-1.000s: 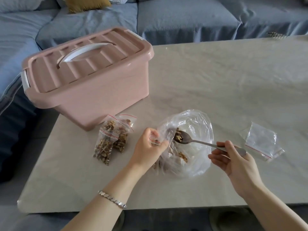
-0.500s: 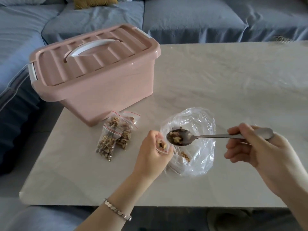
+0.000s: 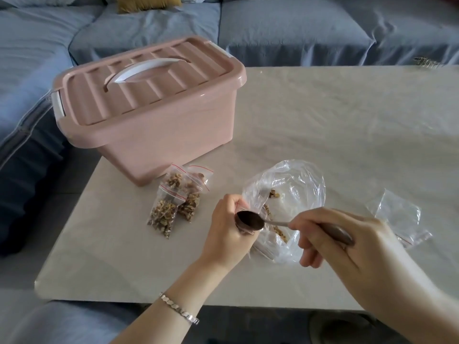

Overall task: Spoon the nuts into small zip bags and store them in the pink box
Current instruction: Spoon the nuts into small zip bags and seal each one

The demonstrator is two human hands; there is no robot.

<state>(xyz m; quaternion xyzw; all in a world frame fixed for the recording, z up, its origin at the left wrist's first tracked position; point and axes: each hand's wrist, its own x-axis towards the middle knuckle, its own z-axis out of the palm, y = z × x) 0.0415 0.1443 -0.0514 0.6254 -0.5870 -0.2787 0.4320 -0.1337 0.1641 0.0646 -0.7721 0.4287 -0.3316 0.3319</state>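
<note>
1. Nuts [image 3: 274, 194] lie in the clear bag [image 3: 298, 184] near the table's [image 3: 323, 120] front edge. Your spoon [image 3: 249, 220], level and full a moment ago, is now tipped over the small zip bag [image 3: 244, 230].
2. Your left hand [image 3: 228, 234] pinches that bag, and your right hand [image 3: 347, 249] grips the spoon.
3. So this bag is filling; the pink box [image 3: 149, 115], at the far left corner, is closed.

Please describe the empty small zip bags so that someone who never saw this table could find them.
Start at the pink box on the left of the table, then move right past the large clear nut bag near the front edge. The empty zip bags lie flat just beyond it, partly behind the right hand. Unlike the filled bags beside the box, they hold no nuts.
</note>
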